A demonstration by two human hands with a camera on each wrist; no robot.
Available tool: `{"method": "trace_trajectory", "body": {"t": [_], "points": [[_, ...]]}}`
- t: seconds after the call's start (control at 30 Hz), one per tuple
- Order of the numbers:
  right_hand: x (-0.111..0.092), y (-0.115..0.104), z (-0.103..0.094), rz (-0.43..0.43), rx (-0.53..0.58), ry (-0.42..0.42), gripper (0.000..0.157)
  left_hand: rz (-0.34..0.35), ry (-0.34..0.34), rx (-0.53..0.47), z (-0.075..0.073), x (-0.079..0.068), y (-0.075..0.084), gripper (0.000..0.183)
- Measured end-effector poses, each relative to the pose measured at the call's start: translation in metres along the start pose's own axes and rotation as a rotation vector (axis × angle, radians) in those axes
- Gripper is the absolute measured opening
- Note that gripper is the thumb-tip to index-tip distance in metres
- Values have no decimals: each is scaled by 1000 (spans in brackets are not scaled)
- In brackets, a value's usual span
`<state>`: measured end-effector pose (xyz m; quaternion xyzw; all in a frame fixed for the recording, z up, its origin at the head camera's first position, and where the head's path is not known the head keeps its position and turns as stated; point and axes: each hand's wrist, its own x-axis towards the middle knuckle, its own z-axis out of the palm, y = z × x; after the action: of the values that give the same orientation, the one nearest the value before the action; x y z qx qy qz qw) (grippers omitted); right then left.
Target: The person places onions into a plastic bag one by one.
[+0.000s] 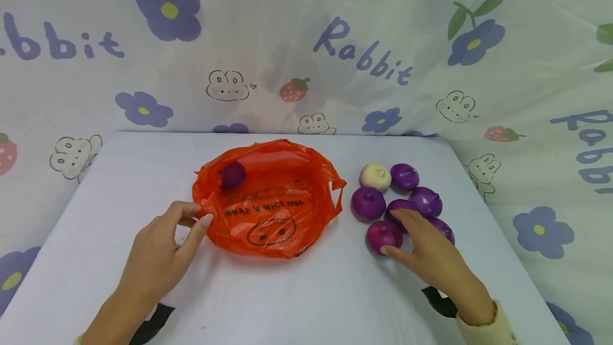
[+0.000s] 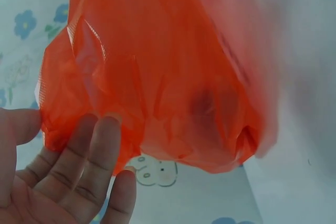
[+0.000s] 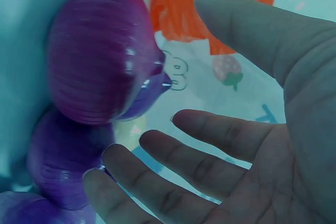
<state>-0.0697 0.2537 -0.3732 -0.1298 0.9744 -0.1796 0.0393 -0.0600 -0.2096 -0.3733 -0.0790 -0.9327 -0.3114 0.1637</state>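
A red-orange plastic bag (image 1: 282, 201) lies spread with its mouth open, and one purple onion (image 1: 233, 175) is inside at its left. My left hand (image 1: 160, 252) holds the bag's left edge between thumb and fingers; in the left wrist view the fingers (image 2: 102, 156) lie against the plastic. On the right, several purple onions and one pale peeled onion (image 1: 375, 177) sit in a cluster. My right hand (image 1: 431, 254) is over the cluster's near side, fingers spread, its thumb by the nearest purple onion (image 1: 384, 237). In the right wrist view that palm is bare beside a purple onion (image 3: 102, 53).
Everything stands on a white table (image 1: 297, 302). Behind it hangs a cloth (image 1: 268, 57) printed with flowers, rabbits and strawberries. A black band (image 1: 439, 302) shows by the right wrist, another black strap (image 1: 152, 323) by the left.
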Motion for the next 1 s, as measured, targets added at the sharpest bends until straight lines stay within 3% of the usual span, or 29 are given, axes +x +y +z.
{"method": "trace_trajectory", "body": {"t": [0.47, 0.73, 1.0], "points": [[1, 1, 15, 38, -13, -31, 77, 15, -10, 4, -3, 4, 1, 23], [1, 3, 20, 42, -17, -49, 77, 81, 23, 2, -2, 6, -2, 23], [0, 3, 22, 56, -30, -60, 79, -7, -26, 22, -2, 6, 0, 19]]}}
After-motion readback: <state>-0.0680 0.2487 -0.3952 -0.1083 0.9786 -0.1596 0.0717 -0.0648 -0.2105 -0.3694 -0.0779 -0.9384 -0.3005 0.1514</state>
